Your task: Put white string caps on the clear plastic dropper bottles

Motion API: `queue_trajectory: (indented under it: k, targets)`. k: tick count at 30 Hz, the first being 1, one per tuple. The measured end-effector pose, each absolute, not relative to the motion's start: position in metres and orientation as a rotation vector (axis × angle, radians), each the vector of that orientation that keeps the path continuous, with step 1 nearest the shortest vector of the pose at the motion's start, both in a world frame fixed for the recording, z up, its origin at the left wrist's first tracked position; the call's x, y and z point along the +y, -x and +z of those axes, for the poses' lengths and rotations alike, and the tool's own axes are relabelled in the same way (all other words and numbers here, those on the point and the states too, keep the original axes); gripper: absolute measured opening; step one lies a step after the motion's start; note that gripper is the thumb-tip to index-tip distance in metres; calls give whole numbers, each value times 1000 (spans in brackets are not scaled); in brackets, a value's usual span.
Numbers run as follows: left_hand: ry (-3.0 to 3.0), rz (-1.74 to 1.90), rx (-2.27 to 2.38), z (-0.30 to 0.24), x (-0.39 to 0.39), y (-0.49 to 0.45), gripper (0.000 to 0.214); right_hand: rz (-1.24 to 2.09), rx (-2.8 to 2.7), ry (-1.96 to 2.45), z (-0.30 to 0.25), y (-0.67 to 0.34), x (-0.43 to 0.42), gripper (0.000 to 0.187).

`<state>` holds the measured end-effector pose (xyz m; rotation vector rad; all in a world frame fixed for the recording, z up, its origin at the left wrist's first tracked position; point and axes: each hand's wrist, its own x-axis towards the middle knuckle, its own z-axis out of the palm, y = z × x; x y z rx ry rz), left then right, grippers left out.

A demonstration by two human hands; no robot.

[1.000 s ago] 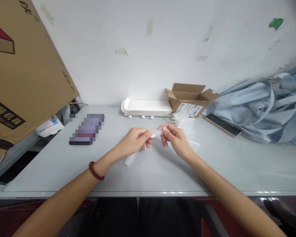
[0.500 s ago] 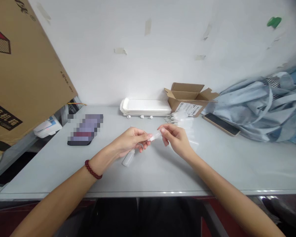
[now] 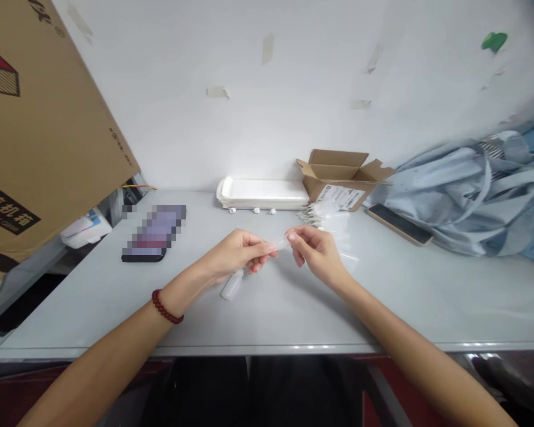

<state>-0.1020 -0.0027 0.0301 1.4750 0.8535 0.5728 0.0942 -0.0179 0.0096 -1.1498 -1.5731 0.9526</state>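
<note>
Between my two hands is a small clear plastic bottle (image 3: 283, 243), held up over the grey table (image 3: 267, 314). My left hand (image 3: 244, 252) pinches its left end between thumb and fingers, covering that end. At the other end, my right hand (image 3: 317, 250) has thumb and fingertips closed on it. Just under my left hand, a second small clear bottle (image 3: 232, 286) lies tilted on the tabletop, its neck close to my fingers. Past my right hand lie several clear plastic pieces with thin dark tips (image 3: 331, 220), partly hidden by the hand.
Against the wall are a stack of white flat packets (image 3: 267, 191) and an open cardboard box (image 3: 338, 184). Three small white pieces (image 3: 256, 210) lie in front. A phone (image 3: 153, 234) is at left, another phone (image 3: 399, 224) beside a blue bag (image 3: 463, 196). A large carton (image 3: 48, 130) leans at left.
My left thumb has slid forward along the bottle, covering the white end that showed before. My right fingers have shifted slightly on the other end. The bottle on the table has stayed put.
</note>
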Motion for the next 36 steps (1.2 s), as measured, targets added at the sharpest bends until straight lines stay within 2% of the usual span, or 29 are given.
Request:
queue_trajectory:
  k: [6, 11, 15, 20, 24, 31, 36]
  targets:
    - [-2273, 757, 1019, 23, -8, 97, 33, 1003, -1477, 1172, 4, -93, -14, 32]
    - [-2733, 849, 1069, 10, -11, 92, 27, 1318, -1269, 1101, 3, -94, -10, 35]
    - [-2325, 822, 1105, 16, -12, 90, 26, 1343, -1205, 1050, 5, -94, -9, 33]
    - [-1590, 629, 906, 28, -9, 92, 40, 1248, -1299, 972, 10, -95, -12, 27]
    - [-1574, 628, 876, 30, -11, 93, 37, 1231, -1331, 983, 9, -96, -12, 27]
    - [-2271, 703, 1095, 23, -13, 90, 40, 1291, -1276, 1029, 6, -94, -11, 32]
    - [-2920, 622, 1105, 14, -12, 93, 31, 1538, -1140, 1041, 6, -96, -9, 35]
